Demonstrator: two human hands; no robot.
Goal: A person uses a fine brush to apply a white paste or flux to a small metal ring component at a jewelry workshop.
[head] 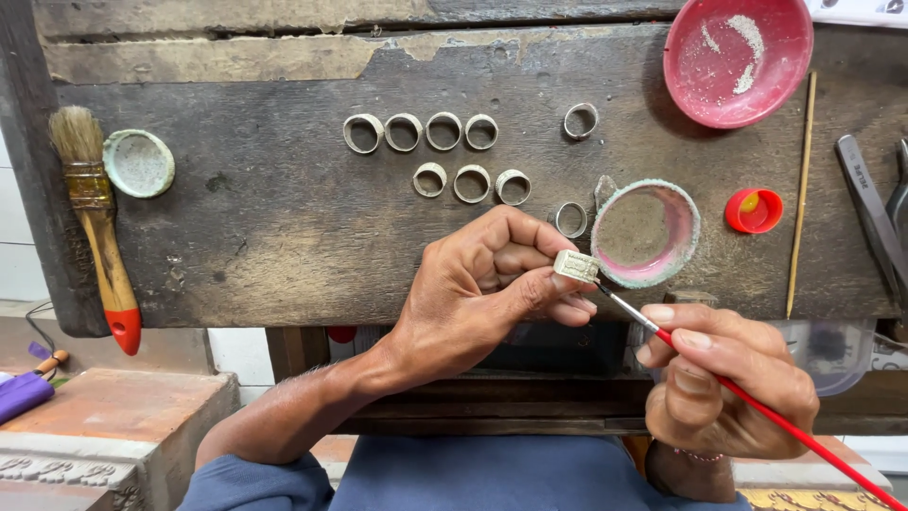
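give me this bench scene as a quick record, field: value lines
left hand: pinches a small pale ring between thumb and fingers
right hand: holds a thin red-handled brush, tip touching the ring
bench: dark worn wood
loose rings: two rows laid out, two more apart
dishes: red bowl with pale powder, pink-rimmed dish, small red cap
far left: wide bristle brush, round pale lid

my left hand (482, 289) is raised in front of me, palm turned toward my body, fingers curled in, thumb and forefinger tips pinched together at the right. its forearm runs down-left into a blue sleeve. my right hand (724, 383) sits lower and to the right, knuckles up, fingers bunched in a pen-like grip, thumb pressed along the forefinger, wrist bent toward me.
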